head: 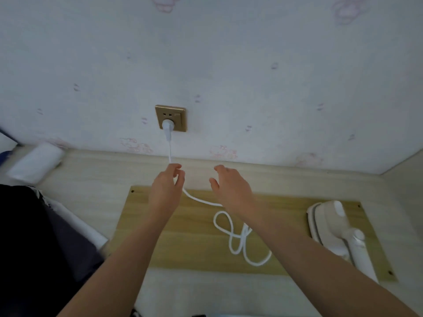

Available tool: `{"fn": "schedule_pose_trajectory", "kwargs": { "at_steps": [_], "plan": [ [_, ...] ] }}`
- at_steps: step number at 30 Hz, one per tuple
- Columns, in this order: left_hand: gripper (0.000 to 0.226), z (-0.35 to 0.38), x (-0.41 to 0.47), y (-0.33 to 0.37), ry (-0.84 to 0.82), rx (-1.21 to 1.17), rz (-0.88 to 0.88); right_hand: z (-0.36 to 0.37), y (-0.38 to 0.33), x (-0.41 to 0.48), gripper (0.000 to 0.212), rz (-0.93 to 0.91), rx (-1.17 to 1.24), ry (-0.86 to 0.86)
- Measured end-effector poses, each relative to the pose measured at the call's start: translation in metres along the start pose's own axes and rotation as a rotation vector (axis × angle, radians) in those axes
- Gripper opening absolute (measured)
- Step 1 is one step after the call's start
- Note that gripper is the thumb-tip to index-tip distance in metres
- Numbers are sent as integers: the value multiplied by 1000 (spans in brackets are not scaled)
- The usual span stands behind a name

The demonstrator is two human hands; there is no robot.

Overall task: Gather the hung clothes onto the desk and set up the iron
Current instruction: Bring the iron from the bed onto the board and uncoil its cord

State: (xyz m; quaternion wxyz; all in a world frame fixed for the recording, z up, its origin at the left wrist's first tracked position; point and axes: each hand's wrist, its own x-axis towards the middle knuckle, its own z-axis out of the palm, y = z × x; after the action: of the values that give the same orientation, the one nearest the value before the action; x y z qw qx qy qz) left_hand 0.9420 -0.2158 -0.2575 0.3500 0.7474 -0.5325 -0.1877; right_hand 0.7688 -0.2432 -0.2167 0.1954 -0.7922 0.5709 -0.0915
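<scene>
The cord (201,200) vanishes behind the right hand (231,186) and its forearm, so where the loops at 5 o'clock join the rest is hidden. The left hand (166,186) curls around the cord near the centre — whether the fingers actually pinch it is too blurred to tell. The iron (336,232) at 4 o'clock is partly covered by the right forearm. Dark clothes (39,248) at 8 o'clock run off the left edge, smeared. A white roll (36,163) at 9 o'clock is blurred — unidentifiable.
</scene>
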Motion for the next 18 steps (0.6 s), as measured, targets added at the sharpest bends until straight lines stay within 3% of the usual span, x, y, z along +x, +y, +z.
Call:
{"fn": "schedule_pose_trajectory", "kwargs": {
  "at_steps": [5,8,18],
  "plan": [
    [25,24,-78,23,-36,149,166,-2,49,-76,44,-58,-109,-30],
    [38,36,-124,34,-61,264,246,0,74,-117,47,-68,-207,-27],
    [48,70,-242,76,-183,426,506,0,110,-254,57,24,-272,-16]
  ]
}}
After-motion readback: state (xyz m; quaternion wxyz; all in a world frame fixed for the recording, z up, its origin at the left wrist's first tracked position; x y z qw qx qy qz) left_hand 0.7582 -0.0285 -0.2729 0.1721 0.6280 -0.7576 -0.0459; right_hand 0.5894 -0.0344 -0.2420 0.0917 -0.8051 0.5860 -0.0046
